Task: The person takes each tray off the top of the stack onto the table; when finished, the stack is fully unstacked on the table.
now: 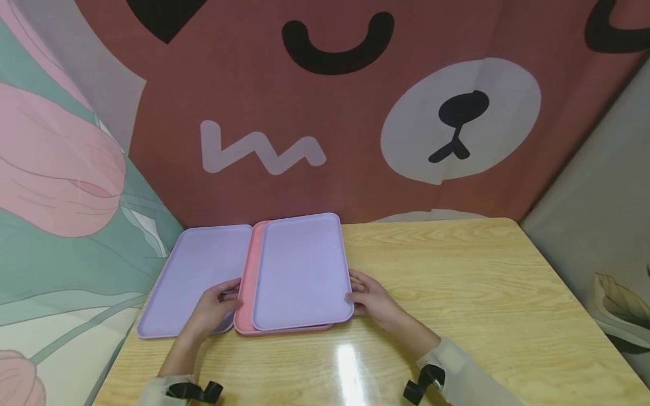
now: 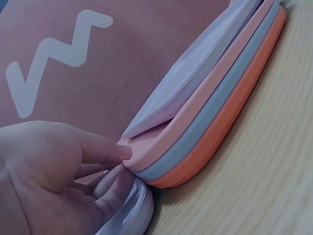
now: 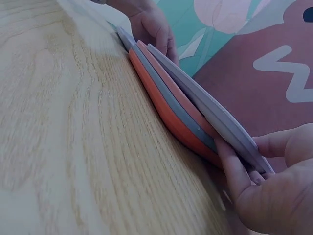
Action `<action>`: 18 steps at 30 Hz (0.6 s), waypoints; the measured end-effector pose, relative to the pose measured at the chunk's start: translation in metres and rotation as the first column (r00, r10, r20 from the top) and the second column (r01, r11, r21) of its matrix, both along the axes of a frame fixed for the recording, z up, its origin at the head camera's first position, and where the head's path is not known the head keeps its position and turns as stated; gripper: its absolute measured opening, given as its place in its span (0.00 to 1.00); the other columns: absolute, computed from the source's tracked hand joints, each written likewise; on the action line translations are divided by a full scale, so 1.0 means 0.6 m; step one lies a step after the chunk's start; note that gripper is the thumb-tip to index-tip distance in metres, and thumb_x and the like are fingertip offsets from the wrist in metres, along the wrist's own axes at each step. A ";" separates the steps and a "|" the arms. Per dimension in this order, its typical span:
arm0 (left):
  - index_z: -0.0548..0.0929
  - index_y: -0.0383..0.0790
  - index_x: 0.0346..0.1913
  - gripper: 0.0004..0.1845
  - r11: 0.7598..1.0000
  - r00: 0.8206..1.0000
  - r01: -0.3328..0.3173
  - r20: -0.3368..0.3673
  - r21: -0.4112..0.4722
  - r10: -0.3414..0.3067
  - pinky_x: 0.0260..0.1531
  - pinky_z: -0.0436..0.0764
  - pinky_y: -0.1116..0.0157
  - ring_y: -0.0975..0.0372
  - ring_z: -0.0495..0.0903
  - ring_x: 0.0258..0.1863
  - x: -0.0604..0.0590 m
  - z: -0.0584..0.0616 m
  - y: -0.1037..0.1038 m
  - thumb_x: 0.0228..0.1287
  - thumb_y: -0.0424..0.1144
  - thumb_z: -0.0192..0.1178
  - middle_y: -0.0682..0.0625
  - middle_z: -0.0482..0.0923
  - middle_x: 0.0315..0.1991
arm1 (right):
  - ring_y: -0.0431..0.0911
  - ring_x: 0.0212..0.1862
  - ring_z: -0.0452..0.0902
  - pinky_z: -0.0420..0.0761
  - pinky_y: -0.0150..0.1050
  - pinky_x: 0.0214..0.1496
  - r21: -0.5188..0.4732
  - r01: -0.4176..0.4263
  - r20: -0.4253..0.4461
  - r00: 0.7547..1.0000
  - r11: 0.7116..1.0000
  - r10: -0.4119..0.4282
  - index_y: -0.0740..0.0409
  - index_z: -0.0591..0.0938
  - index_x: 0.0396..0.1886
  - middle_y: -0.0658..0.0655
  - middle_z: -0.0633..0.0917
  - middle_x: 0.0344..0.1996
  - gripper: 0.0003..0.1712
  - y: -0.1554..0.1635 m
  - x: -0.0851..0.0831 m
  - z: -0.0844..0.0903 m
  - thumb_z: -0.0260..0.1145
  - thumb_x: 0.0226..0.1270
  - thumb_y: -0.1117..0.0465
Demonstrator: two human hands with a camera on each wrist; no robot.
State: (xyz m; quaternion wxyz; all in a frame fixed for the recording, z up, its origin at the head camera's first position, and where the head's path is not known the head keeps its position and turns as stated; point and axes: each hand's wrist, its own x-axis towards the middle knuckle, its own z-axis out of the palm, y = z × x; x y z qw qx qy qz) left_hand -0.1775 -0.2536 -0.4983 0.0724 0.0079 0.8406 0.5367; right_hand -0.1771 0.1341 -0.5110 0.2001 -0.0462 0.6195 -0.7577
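Note:
A light purple tray [image 1: 302, 270] lies askew on top of a stack, its right side raised. Beneath it are a pink tray [image 1: 247, 307], a blue-grey tray [image 2: 190, 147] and an orange tray [image 2: 208, 159]. My right hand [image 1: 374, 299] pinches the upper purple tray's right edge, thumb above and fingers below. With thumb and fingers, my left hand [image 1: 210, 310] pinches the pink tray's left rim near its front corner. Another purple tray [image 1: 203, 270] lies to the left of the stack, partly behind my left hand.
The wooden table [image 1: 457, 293] extends to the right of the stack and in front of it. A brown cloth with a bear face [image 1: 335, 113] hangs along the back edge. At the left hangs a green cloth with pink flowers [image 1: 56, 163].

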 end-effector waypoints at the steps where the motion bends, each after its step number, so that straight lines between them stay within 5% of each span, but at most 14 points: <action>1: 0.70 0.21 0.68 0.29 1.000 1.000 0.004 -0.002 0.002 -0.004 0.46 0.80 0.72 0.45 0.81 0.55 0.000 0.000 -0.001 0.65 0.24 0.62 0.30 0.79 0.58 | 0.53 0.52 0.82 0.85 0.48 0.53 -0.006 -0.007 0.007 1.000 1.000 0.007 0.70 0.52 0.79 0.79 0.69 0.68 0.43 0.001 0.000 -0.002 0.59 0.68 0.75; 18: 0.71 0.23 0.69 0.29 1.000 1.000 0.008 0.012 0.006 -0.008 0.43 0.83 0.70 0.48 0.82 0.53 0.002 0.002 -0.003 0.67 0.26 0.64 0.30 0.78 0.60 | 0.47 0.49 0.83 0.84 0.47 0.55 -0.150 0.000 0.054 0.999 0.989 0.008 0.69 0.49 0.80 0.74 0.70 0.69 0.42 0.019 0.007 -0.015 0.57 0.73 0.73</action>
